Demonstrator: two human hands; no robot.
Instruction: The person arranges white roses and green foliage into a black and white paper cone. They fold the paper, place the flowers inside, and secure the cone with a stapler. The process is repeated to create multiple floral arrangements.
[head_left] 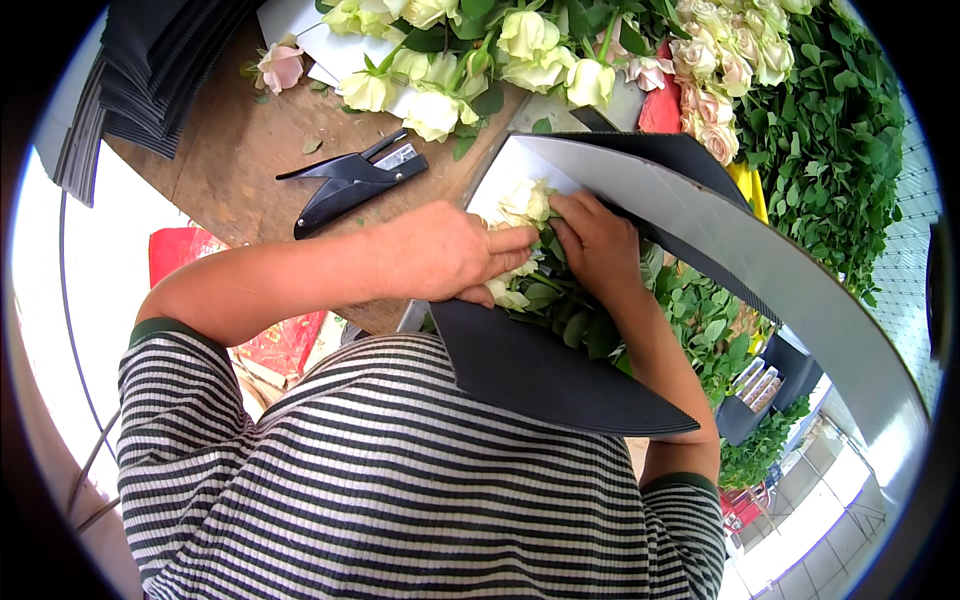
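Note:
A bunch of white roses (524, 203) with green leaves lies in front of me inside a folded sheet of black corrugated card (550, 365), whose inner side is white. My left hand (455, 250) comes across from the left, its fingers closed together over the rose heads. On the other side of the bunch, my right hand (600, 240) has its thumb and fingers bent round a bloom and its leaves. The fingertips are partly hidden among the petals. Beyond my left forearm, a black stapler (360, 183) lies on the wooden table (235, 185).
Black corrugated sheets (165, 70) are stacked at the far left. Several cream roses (440, 95) and a pink rose (280, 66) lie at the back. A curved grey metal band (760, 235) arches over the right side, near leafy stems (820, 150) and pale pink roses (710, 95).

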